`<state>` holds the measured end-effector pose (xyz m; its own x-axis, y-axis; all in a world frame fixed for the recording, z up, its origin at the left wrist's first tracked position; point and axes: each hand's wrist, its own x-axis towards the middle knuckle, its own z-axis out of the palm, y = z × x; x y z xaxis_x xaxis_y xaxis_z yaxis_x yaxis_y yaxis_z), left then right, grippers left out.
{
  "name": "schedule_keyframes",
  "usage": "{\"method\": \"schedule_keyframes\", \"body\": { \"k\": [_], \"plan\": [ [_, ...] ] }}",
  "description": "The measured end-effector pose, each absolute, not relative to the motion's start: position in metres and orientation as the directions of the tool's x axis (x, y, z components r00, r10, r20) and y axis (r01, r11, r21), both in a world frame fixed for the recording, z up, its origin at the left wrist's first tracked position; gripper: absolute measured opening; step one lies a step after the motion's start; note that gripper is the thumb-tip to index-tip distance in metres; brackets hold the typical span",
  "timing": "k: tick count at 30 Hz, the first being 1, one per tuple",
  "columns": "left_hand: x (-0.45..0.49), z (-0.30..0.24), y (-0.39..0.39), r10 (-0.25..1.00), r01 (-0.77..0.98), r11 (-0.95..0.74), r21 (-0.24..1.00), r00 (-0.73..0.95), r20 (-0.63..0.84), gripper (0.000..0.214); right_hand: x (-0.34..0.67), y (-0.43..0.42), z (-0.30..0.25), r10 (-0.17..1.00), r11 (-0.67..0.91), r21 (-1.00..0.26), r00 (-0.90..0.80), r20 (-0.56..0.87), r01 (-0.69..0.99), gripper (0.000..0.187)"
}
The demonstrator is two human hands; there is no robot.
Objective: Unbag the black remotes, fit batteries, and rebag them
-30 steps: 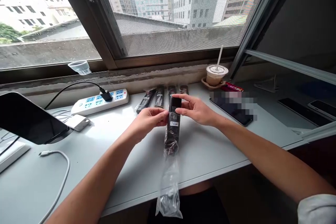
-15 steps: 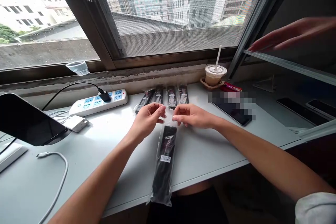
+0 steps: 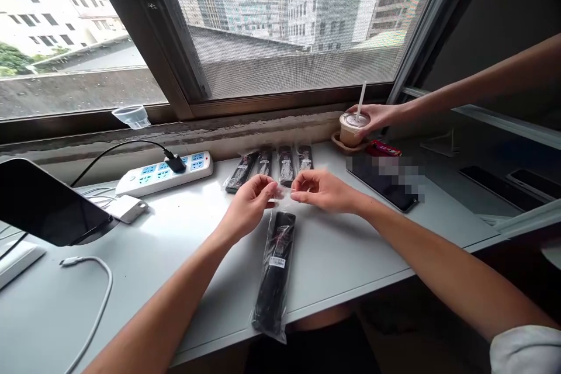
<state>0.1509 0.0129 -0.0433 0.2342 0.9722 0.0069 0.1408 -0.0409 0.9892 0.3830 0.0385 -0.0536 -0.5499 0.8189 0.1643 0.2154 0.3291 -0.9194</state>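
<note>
A clear plastic bag (image 3: pixel 287 245) lies on the desk, its lower end hanging over the front edge. Inside is a long black folded item (image 3: pixel 268 298) with a white barcode label (image 3: pixel 277 262); its exact kind I cannot tell. My left hand (image 3: pixel 252 201) pinches the left side of the bag's upper end between thumb and fingers. Opposite it, my right hand (image 3: pixel 322 190) pinches the right side, with a thin stretch of film between the two. Several similar black packages (image 3: pixel 286 165) lie in a row just behind my hands.
Another person's hand (image 3: pixel 377 117) grips an iced drink cup (image 3: pixel 350 135) at the back right. A dark tablet (image 3: pixel 385 184) lies below it. To the left are a power strip (image 3: pixel 188 170), a white charger (image 3: pixel 127 208), a propped black screen (image 3: pixel 48 204) and a white cable (image 3: pixel 107 292).
The other person's hand has come down from the upper right and taken hold of the drink cup. My hands stay at the bag's upper end, having shifted only slightly.
</note>
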Motion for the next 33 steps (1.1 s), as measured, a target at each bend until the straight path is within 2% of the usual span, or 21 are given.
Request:
{"method": "schedule_keyframes", "body": {
  "k": [5,10,14,20,23,26,29,33],
  "plan": [
    [0.153,-0.045,0.012,0.963,0.099,-0.018,0.995,0.271,-0.010,0.043,0.384,0.039,-0.053,0.829,0.340,-0.907,-0.535,0.163,0.249,0.030],
    [0.151,-0.048,0.014,0.962,0.089,-0.030,0.996,0.272,0.005,0.043,0.384,0.036,-0.047,0.793,0.408,-0.859,-0.587,0.165,0.310,0.019],
    [0.150,-0.048,0.015,0.963,0.075,-0.014,0.997,0.271,-0.007,0.047,0.383,0.036,-0.048,0.797,0.432,-0.849,-0.571,0.199,0.306,0.018],
    [0.150,-0.045,0.014,0.956,0.079,0.014,0.997,0.291,-0.036,0.052,0.384,0.040,-0.056,0.823,0.344,-0.912,-0.540,0.179,0.223,0.039],
    [0.149,-0.044,0.014,0.957,0.071,0.002,0.997,0.288,-0.022,0.053,0.382,0.041,-0.055,0.850,0.306,-0.931,-0.498,0.172,0.201,0.042],
    [0.147,-0.043,0.014,0.966,0.064,-0.039,0.997,0.258,0.021,0.049,0.381,0.040,-0.053,0.865,0.199,-0.958,-0.496,0.073,0.206,0.039],
    [0.147,-0.042,0.014,0.970,0.059,-0.086,0.995,0.233,0.070,0.046,0.379,0.038,-0.052,0.827,0.065,-0.975,-0.558,-0.066,0.212,0.035],
    [0.150,-0.040,0.013,0.976,0.029,-0.114,0.993,0.190,0.107,0.044,0.378,0.034,-0.051,0.774,-0.020,-0.981,-0.618,-0.137,0.192,0.037]
  ]
}}
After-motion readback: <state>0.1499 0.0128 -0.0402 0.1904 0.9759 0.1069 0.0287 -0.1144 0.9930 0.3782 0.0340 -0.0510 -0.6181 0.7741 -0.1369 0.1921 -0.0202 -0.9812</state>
